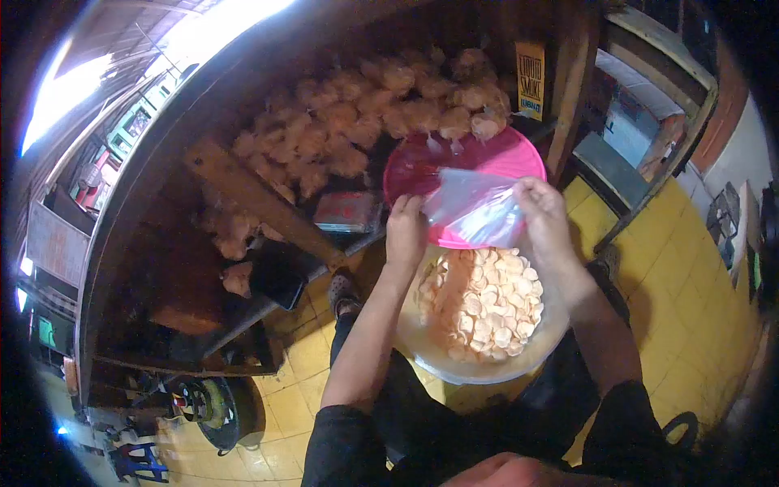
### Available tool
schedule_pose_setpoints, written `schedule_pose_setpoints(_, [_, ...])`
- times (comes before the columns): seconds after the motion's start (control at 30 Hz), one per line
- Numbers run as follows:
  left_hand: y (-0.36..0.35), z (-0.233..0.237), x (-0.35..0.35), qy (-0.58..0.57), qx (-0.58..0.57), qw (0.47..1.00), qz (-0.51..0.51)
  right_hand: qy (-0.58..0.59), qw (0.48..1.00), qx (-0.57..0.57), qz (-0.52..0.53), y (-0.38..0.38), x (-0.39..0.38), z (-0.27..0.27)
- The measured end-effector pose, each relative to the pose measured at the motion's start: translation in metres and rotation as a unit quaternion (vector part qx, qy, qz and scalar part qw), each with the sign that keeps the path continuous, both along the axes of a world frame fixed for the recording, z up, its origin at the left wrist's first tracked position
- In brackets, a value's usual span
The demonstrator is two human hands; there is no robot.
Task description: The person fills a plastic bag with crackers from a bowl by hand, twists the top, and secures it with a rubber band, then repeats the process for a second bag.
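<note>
A clear plastic bag [479, 213] is stretched between my two hands, flat and seemingly with nothing inside. Its left edge is pinched by my left hand [407, 221], and my right hand [542, 213] grips the opposite upper corner. Behind the bag sits a round pink basin [495, 150], partly covered by it. Below my hands, between my legs, stands a large pale tub [434, 364] holding many thin, round, light-coloured chips [491, 312]. Both hands are above the tub's far side, apart from the chips.
Many filled, knotted clear bags [349, 122] are heaped on the dark shelf beyond. A wooden post [260, 209] crosses in front, near a flat reddish packet [347, 209]. A yellow "Liquid Smoke" box [530, 81] stands at the back. A dark pan [231, 418] rests on the yellow tiles.
</note>
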State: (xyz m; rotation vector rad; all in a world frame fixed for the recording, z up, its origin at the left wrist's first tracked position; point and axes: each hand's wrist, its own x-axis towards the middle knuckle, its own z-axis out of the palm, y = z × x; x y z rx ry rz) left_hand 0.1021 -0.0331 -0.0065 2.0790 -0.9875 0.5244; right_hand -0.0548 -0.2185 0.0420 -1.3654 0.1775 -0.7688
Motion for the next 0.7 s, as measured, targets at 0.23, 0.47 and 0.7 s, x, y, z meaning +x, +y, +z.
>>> schedule_pose_setpoints(0.23, [0.019,0.025,-0.009,0.086,0.071,0.994,-0.016,0.006,0.998,0.047,-0.043,-0.013,-0.009,0.004])
schedule_pose_setpoints(0.47, [0.005,0.062,-0.104,-0.045,-0.027,0.982,-0.181,0.051,0.998,0.028,-0.035,0.016,-0.005,0.003])
schedule_pose_setpoints(0.7, [0.002,0.020,-0.075,0.002,0.034,0.985,-0.168,0.018,0.994,0.103,0.037,0.005,0.003,-0.004])
